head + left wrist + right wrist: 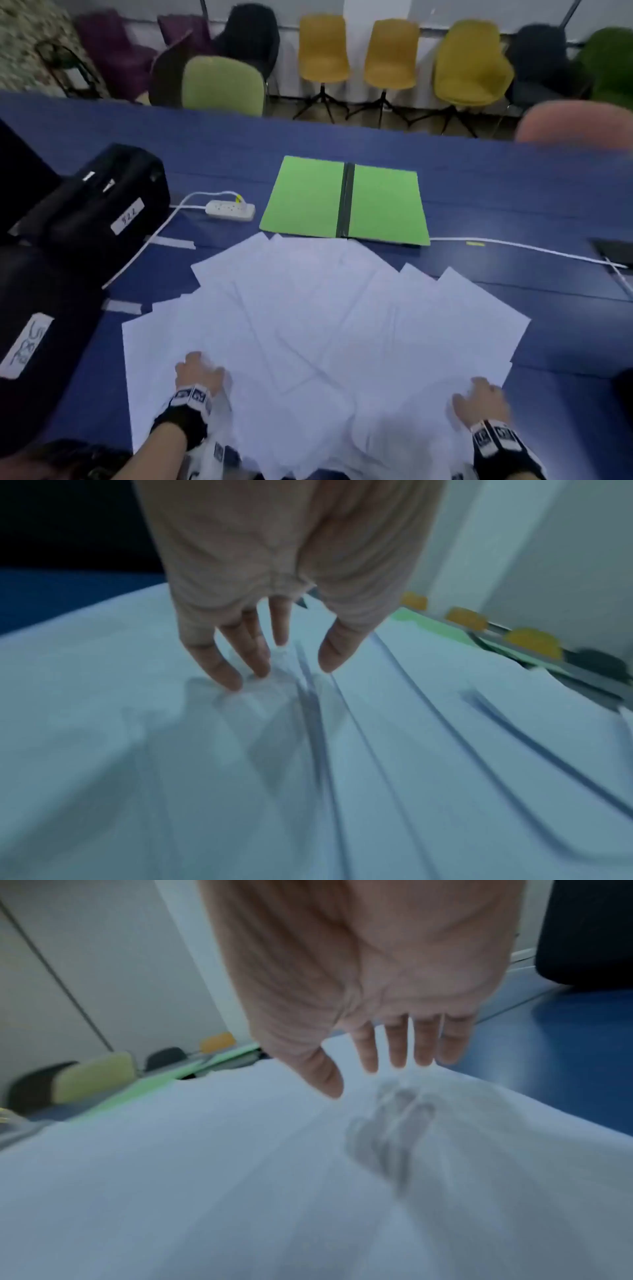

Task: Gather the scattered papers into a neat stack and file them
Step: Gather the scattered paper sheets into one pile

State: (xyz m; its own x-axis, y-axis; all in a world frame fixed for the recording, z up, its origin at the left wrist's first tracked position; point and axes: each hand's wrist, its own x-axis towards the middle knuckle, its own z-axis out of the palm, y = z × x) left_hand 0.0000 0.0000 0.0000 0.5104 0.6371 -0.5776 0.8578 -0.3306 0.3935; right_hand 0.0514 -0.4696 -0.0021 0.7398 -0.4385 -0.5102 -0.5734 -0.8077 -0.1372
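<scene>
Several white papers (318, 325) lie fanned and overlapping on the blue table (513, 192). Beyond them an open green folder (346, 202) with a dark spine lies flat. My left hand (200, 371) is over the near left sheets; in the left wrist view its straight fingers (240, 653) touch the papers (377, 750) with their tips. My right hand (479, 397) is over the near right sheets; in the right wrist view its spread fingers (397, 1045) hover just above the papers (205, 1150), casting a shadow. Neither hand holds anything.
Two black cases (96, 209) with white labels stand at the left. A white power strip (230, 209) and its cables (524, 248) cross the table beside the folder. A dark device (613, 251) sits at the right edge. Coloured chairs (322, 48) line the far wall.
</scene>
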